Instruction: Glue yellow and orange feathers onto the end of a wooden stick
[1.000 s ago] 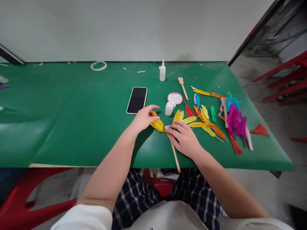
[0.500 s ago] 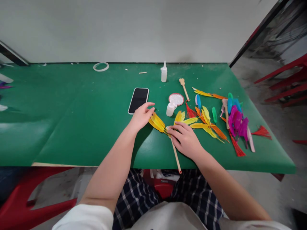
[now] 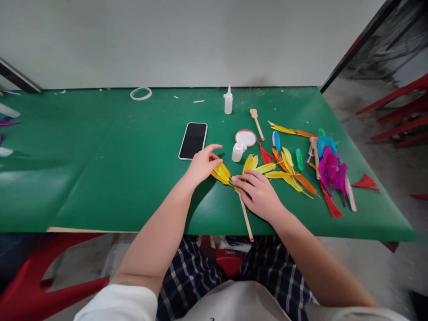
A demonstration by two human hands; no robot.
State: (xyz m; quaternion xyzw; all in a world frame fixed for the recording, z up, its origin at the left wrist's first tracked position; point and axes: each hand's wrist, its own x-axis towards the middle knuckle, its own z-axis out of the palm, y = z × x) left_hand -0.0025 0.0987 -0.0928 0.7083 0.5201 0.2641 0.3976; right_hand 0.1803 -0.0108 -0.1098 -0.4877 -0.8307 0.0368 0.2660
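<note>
My left hand point(image 3: 200, 166) is at the tips of a fan of yellow feathers point(image 3: 222, 173), with thumb and lower fingers closed about them and the index finger stretched out. The feathers' quills meet at the top of a wooden stick point(image 3: 246, 217), whose lower end reaches the table's front edge. My right hand point(image 3: 261, 194) holds this joint, fingertips pressed on it, so part of it is hidden. More yellow feathers point(image 3: 250, 164) poke out beyond the right fingers. Just past them stand a small open white bottle point(image 3: 237, 152) and a round lid point(image 3: 245, 137) with white stuff in it.
On the green table point(image 3: 117, 178) lie a phone point(image 3: 193, 140), a clear ring point(image 3: 141, 93) and a dropper bottle point(image 3: 228, 101). A second wooden stick point(image 3: 257, 124) has a red tassel point(image 3: 265, 154). Loose yellow and orange feathers and a magenta feather bunch point(image 3: 331, 171) are at right.
My left hand has shifted slightly right along the yellow feathers, towards their quills. My right hand and the wooden stick stay where they were.
</note>
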